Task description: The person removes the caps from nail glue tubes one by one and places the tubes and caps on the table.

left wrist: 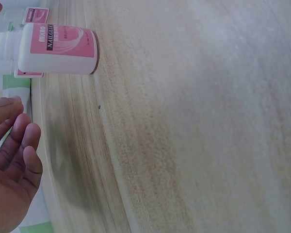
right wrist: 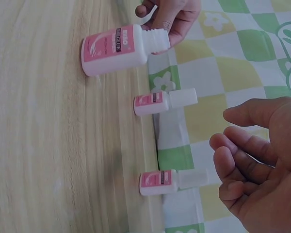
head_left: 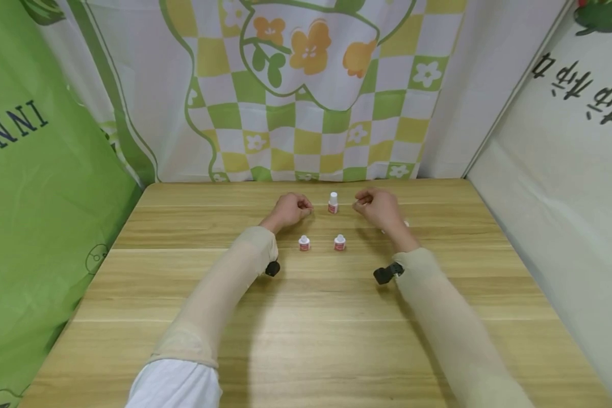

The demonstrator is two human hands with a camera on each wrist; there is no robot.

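Several small white nail glue bottles with pink labels stand on the wooden table. One capped bottle (head_left: 333, 204) is between the two hands. Nearer the person stand two uncapped bottles, a left one (head_left: 304, 244) and a right one (head_left: 340, 243). My left hand (head_left: 290, 209) hovers left of the capped bottle, thumb tip close to the index finger, nothing visible between them. To its right hangs my right hand (head_left: 379, 208), fingers loosely bent and thumb apart, holding nothing. In the right wrist view, another capped bottle (right wrist: 157, 182) shows; the right wrist mostly hides it from the head camera.
The wooden table (head_left: 306, 340) meets a checkered curtain (head_left: 306, 130) at its back edge. A green cloth (head_left: 41, 198) hangs on the left, a white one (head_left: 556, 170) on the right. Each wrist carries a black camera, such as the right one (head_left: 386, 274).
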